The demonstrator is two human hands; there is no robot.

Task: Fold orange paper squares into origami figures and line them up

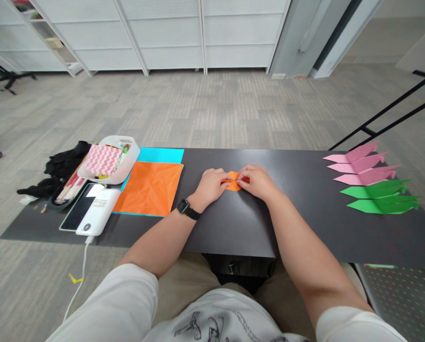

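A small folded orange paper piece [234, 183] lies on the dark table [297, 223], pinched from both sides. My left hand [209, 186], with a black watch on its wrist, presses the piece's left edge. My right hand [256, 182] covers and holds its right edge. Most of the folded piece is hidden under my fingers.
A creased orange sheet [150, 188] lies on a cyan sheet [162, 155] to the left. Further left are a white power bank [97, 212], a phone [79, 207], a white tray [131, 161] and a pencil case [67, 189]. Folded pink shapes [362, 166] and green shapes [379, 197] lie at right.
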